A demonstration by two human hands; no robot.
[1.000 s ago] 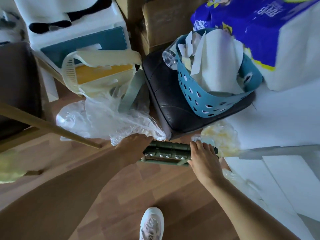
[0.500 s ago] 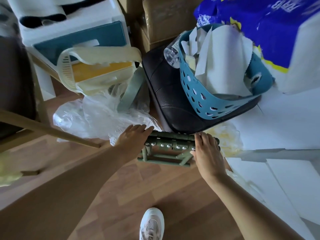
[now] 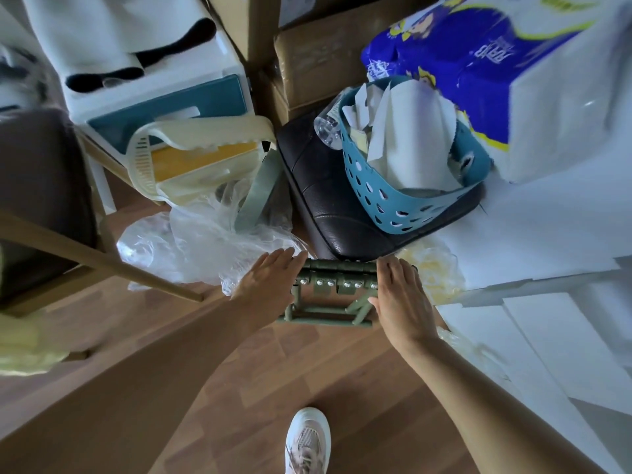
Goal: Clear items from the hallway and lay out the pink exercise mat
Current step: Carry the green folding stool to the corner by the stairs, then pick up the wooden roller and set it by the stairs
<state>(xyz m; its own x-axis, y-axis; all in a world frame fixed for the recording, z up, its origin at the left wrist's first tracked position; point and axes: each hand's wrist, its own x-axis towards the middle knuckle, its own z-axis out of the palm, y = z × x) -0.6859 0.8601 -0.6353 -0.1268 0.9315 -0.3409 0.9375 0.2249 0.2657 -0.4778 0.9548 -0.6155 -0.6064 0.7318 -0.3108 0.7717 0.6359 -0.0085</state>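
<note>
Just below the middle of the frame, a small green folding stool (image 3: 330,292) stands on the wooden floor (image 3: 260,381). The left hand (image 3: 270,278) lies flat and open against its left end; the right hand (image 3: 403,295) presses open-fingered on its right end. Behind it, a blue basket (image 3: 386,203) of paper rests on a black cushion (image 3: 328,200). No pink mat is visible.

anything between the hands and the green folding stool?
No. The left hand and right hand are flat against the two ends of the green folding stool, fingers extended. The black cushion and plastic bag sit just behind it.
</note>
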